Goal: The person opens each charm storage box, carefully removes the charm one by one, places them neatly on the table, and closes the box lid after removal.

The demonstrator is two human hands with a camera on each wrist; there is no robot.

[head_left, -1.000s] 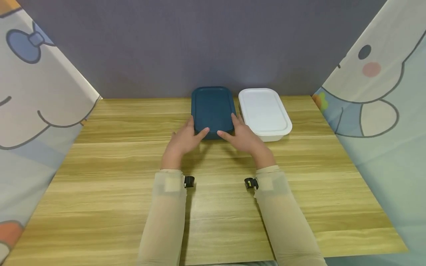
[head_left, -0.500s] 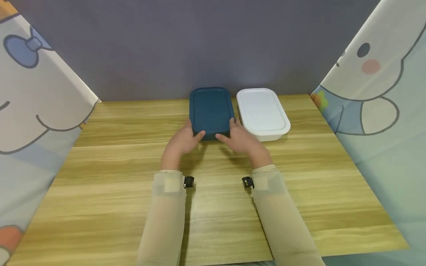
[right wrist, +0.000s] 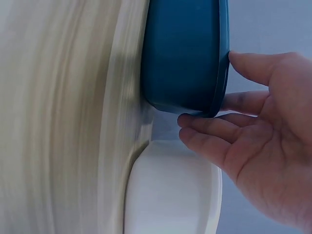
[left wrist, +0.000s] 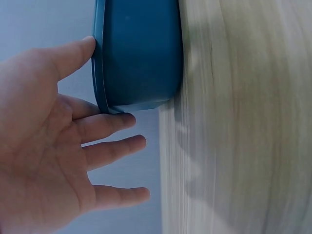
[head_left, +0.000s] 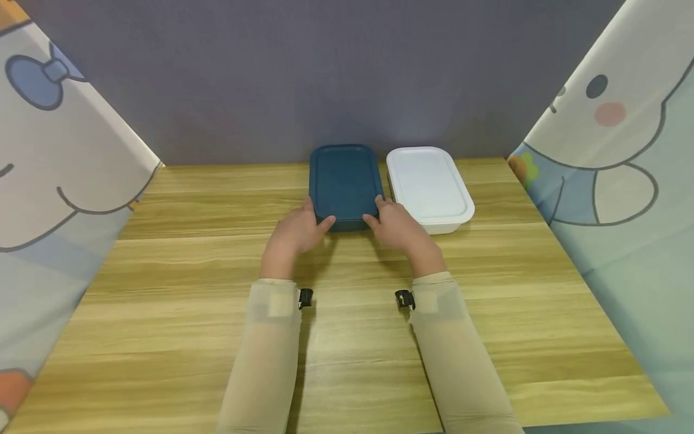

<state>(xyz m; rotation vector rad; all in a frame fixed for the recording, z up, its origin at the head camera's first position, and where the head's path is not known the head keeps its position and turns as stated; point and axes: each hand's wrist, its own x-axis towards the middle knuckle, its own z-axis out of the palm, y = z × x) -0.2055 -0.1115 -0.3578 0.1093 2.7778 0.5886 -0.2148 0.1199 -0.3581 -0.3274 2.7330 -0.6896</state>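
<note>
A dark blue rectangular food container (head_left: 347, 225) with a matching lid (head_left: 346, 181) sits at the back middle of the table. My left hand (head_left: 297, 232) holds the lid's front left corner. In the left wrist view its thumb (left wrist: 78, 53) touches the front rim, index and middle fingers lie along the side, and the other fingers extend freely. On the opposite corner, my right hand (head_left: 400, 228) has its thumb (right wrist: 251, 66) against the front rim and fingers at the side rim. The lid sits on the container along the visible front.
A white lidded food container (head_left: 431, 184) stands just right of the blue one, close beside my right fingers. Behind both rises a grey wall panel (head_left: 325, 72). The wooden table (head_left: 162, 301) has cartoon-printed cloths (head_left: 70, 150) along its sides.
Both thumbs have slid from the top of the lid near its front edge down to the front rim, and the hands drew slightly toward me. Both containers keep their places on the table.
</note>
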